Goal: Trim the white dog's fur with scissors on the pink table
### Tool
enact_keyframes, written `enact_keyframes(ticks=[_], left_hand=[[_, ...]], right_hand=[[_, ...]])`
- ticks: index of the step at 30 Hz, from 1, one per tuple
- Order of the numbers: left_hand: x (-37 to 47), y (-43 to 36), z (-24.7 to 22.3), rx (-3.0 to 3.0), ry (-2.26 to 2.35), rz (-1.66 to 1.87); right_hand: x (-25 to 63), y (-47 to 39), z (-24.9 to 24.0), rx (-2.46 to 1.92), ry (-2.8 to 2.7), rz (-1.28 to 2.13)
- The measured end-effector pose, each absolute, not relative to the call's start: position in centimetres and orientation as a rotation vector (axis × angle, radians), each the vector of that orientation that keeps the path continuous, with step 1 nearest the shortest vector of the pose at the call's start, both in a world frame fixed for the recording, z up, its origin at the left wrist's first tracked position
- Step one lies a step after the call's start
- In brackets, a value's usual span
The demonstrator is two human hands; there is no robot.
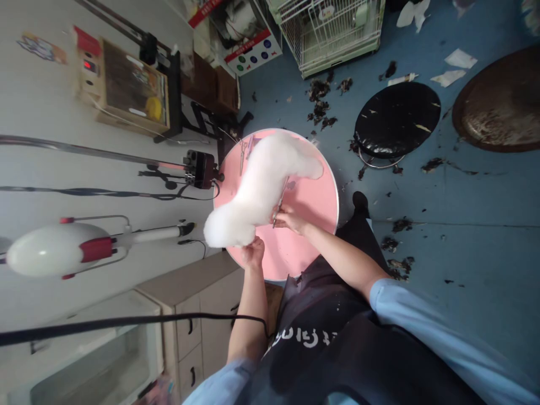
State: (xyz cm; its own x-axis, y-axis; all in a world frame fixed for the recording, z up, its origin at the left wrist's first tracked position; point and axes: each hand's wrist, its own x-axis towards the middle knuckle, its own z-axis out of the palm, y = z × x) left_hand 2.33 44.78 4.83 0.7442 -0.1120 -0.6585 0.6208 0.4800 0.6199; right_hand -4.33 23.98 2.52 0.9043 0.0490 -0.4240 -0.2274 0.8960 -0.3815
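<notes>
A fluffy white dog (pixel 264 180) stands on a round pink table (pixel 307 208), its head end at the lower left. My left hand (pixel 253 252) is at the underside of the head, its fingers curled into the white fur. Scissors (pixel 280 203) are in my right hand (pixel 291 219), beside the dog's body, with the blades pointing up the picture along its side. Another pair of scissors (pixel 242 156) lies on the table's far left part, behind the dog.
A black stool (pixel 397 120) and a brown round top (pixel 502 101) are at the right. Dark hair clumps (pixel 319 90) litter the blue floor near a wire cage (pixel 331 34). A dryer (pixel 59 249) and a clamp (pixel 201 169) reach in from the left.
</notes>
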Motion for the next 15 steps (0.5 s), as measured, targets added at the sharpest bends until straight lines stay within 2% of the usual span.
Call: enact_keyframes(ticks=[15], left_hand=[[2.64,45.61,4.11,1.051,0.51,-0.51]], right_hand=[[-4.21,24.01,2.75,-0.43,0.456,0.183]])
